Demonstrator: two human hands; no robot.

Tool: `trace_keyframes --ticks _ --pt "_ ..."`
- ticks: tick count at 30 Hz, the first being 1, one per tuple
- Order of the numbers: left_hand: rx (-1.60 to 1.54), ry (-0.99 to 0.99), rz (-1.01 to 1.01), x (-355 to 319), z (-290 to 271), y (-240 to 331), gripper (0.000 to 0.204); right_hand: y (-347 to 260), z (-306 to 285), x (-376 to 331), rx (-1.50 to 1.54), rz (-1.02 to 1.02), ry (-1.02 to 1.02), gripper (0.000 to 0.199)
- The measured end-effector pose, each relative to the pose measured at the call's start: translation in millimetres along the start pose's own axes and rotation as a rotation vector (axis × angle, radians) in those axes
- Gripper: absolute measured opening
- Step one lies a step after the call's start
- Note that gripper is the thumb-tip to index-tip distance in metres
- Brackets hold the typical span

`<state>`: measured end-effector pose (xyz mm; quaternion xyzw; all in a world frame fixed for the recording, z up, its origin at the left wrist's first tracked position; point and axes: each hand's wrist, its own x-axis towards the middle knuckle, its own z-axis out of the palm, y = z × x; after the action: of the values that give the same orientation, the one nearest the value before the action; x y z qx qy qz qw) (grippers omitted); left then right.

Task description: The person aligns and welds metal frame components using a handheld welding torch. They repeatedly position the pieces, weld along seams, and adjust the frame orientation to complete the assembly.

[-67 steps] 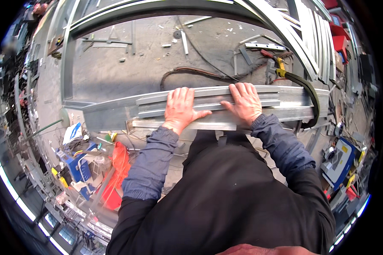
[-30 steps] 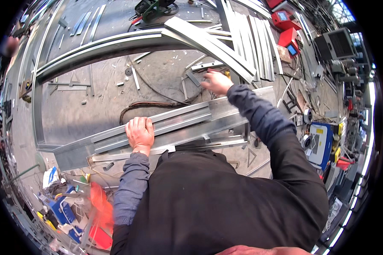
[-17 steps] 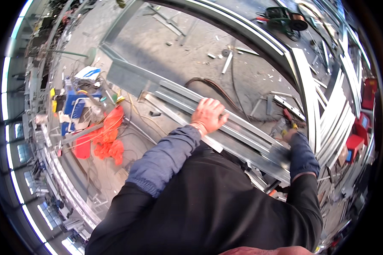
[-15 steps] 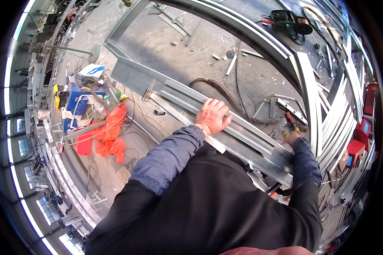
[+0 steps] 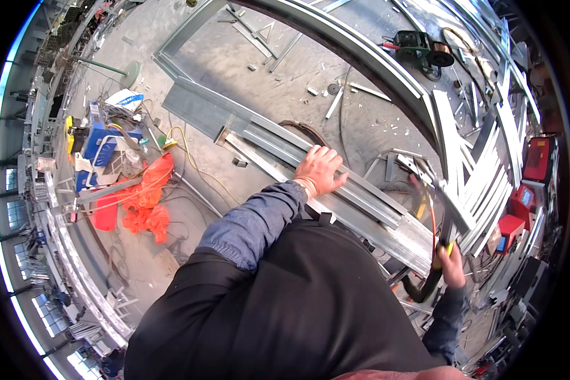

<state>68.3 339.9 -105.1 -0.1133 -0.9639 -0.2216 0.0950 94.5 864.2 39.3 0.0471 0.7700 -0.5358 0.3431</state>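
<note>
Two hands, left hand (image 5: 320,170) flat on steel channel (image 5: 335,190), right hand (image 5: 453,266) grip clenched around hammer handle (image 5: 448,244).

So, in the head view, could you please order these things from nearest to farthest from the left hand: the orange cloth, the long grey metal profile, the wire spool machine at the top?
1. The long grey metal profile: directly under the left hand, touching it.
2. The orange cloth: on the floor to the person's left.
3. The wire spool machine: far ahead, to the upper right.
</note>
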Motion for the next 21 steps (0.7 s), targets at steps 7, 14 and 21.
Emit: trace_keyframes --ticks 7,14,21 --pt "-0.003 -0.037 0.074 -11.4 -1.5 -8.4 0.069 -92.0 91.1 -94.6 0.175 0.130 0.123 0.063" --pt "0.026 -0.169 0.171 -17.6 -0.9 -18.1 0.107 -157.9 146.8 -66.2 0.846 -0.349 -0.243 0.066" --pt "0.027 -0.189 0.164 -15.6 -0.8 -17.5 0.100 -189.8 207.0 34.7 0.899 -0.241 -0.419 0.074"
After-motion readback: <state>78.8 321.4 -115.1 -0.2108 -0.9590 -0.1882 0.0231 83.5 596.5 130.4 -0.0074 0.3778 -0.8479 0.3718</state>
